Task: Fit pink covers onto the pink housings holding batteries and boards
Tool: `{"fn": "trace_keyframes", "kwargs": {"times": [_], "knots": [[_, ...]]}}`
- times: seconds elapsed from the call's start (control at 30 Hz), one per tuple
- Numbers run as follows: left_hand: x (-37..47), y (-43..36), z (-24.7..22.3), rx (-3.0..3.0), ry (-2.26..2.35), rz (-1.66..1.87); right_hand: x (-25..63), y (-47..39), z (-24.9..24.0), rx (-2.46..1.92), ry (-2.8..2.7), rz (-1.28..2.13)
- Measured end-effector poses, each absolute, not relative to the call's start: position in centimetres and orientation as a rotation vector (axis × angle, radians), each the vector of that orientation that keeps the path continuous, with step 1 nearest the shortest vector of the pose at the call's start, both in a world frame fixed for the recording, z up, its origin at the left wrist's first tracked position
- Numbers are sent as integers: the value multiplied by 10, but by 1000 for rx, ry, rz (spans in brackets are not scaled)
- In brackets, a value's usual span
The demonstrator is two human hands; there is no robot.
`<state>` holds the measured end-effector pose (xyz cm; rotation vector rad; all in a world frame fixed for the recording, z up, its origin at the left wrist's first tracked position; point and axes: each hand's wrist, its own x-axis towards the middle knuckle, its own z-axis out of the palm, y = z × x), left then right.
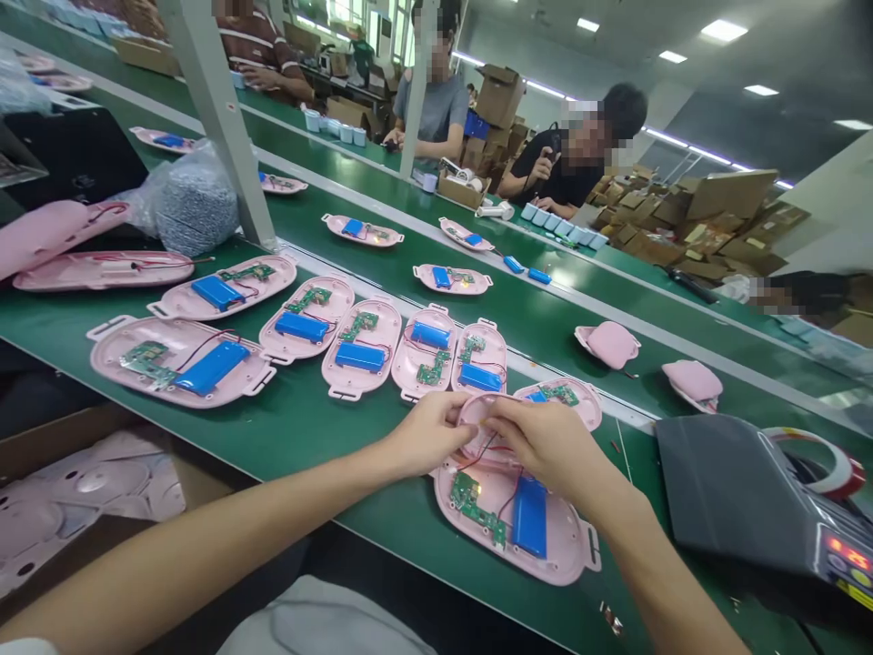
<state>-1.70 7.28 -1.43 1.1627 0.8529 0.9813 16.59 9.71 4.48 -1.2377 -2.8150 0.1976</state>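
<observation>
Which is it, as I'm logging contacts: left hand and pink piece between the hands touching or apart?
Touching. The head view shows the left hand pinching the pink piece at its edge.

Left forearm (252, 529) stretched from near left; right forearm (658, 559) angled far-left from near right. Left hand (431, 437), right hand (549, 443) close together, fingers (446, 401) bent in pinch.

The left forearm (238, 520) and right forearm (658, 569) are showing bare.
A white sleeve edge (24, 647) is peeking in at the lower left corner; light grey, softly creased cloth (320, 623) is clothing the body; left grip (433, 432) and right grip (546, 438) are showing bare.
</observation>
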Motion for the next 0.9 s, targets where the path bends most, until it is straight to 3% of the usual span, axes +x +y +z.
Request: {"fn": "trace_keyframes", "kwargs": {"times": [0.17, 0.3, 0.37, 0.53, 0.6, 0.77, 0.9], "knots": [[-17, 72, -20, 1175, 851, 995, 154, 96, 43, -1309, -2908, -175], [-18, 68, -19, 1191, 855, 1001, 149, 95, 50, -1589, -2584, -321], [-19, 65, -16, 1230, 893, 1000, 155, 99, 54, -1610, -2436, -236], [-21, 62, -7, 1414, 1082, 1128, 177, 114, 58, -1379, -2472, 445], [-20, 62, -5, 1430, 994, 1150, 179, 112, 58, -1322, -2449, 487], [-29, 51, -1, 1519, 886, 1033, 183, 66, 57, -1013, -2423, 97], [-57, 42, 24, 1931, 817, 575, 194, 1, 14, -859, -2342, -490]]}}
